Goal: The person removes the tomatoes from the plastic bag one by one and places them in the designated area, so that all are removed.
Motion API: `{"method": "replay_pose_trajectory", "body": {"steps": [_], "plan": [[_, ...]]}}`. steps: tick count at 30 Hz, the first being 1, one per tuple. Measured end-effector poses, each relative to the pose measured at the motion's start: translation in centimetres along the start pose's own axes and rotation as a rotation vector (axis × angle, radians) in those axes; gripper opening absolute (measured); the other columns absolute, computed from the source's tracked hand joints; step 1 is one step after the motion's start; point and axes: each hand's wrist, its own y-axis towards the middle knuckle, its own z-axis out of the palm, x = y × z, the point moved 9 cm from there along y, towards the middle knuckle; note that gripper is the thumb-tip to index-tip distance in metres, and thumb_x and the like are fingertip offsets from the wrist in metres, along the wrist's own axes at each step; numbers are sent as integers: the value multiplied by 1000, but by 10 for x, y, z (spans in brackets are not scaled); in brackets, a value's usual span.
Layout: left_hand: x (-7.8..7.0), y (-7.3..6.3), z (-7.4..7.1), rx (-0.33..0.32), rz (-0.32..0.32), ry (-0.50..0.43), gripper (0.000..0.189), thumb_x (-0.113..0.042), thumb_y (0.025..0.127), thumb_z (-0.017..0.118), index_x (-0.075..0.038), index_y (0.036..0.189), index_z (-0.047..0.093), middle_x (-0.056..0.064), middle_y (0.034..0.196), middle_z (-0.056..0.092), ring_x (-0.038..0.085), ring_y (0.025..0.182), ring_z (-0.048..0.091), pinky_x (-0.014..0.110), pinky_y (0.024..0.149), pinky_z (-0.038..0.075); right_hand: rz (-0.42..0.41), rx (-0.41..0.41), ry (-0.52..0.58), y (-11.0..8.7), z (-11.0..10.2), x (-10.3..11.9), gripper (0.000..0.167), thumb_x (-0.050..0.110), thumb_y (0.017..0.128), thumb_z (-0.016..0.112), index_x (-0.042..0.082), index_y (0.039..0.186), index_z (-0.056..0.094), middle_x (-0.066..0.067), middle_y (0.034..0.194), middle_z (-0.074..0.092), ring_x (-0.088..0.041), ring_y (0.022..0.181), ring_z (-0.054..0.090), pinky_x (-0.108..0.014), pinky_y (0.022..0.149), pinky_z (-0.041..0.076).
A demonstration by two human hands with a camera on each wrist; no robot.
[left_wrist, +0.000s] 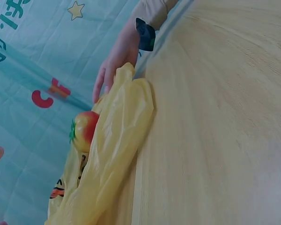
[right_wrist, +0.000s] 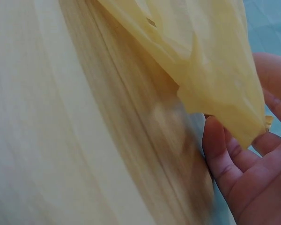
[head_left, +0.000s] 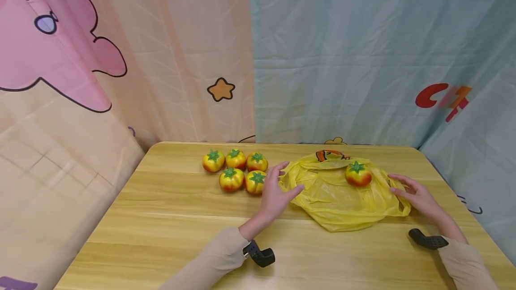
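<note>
A yellow plastic bag (head_left: 338,200) lies spread on the table. One red-and-yellow tomato (head_left: 358,174) with a green leafy top rests at its back right; in the left wrist view this tomato (left_wrist: 86,131) shows behind a raised fold of the bag (left_wrist: 122,140). I cannot tell whether it is inside or on top. My left hand (head_left: 276,194) is at the bag's left edge, thumb and fingers spread apart, holding nothing. At the right edge, my right hand (head_left: 419,198) has thumb and fingers apart; in the right wrist view the bag's corner (right_wrist: 225,103) overlaps its fingers.
Several more tomatoes (head_left: 231,179) stand in two close rows left of the bag, the nearest just beside my left hand. The wooden table (head_left: 169,236) ends at the back against printed curtains (head_left: 322,66). A black device (head_left: 260,254) is strapped at each wrist.
</note>
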Motion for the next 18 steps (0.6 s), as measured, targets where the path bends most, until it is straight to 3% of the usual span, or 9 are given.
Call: {"method": "replay_pose_trajectory", "body": {"steps": [9,18], "plan": [[-1,11,32,63,-34,47,67,-27,79,78,-11,137,48,8,131,51,30,116,50,42,95,43,2,-5,19,-1,0,3,51,23,99,54,3,143,40,42,120,35,27,109,24,4,83,26],[-3,20,59,128,-63,83,66,-28,80,78,-18,138,48,8,131,51,30,116,50,32,91,43,6,12,29,0,3,2,50,23,99,53,4,143,40,42,120,35,29,109,25,4,82,28]]}}
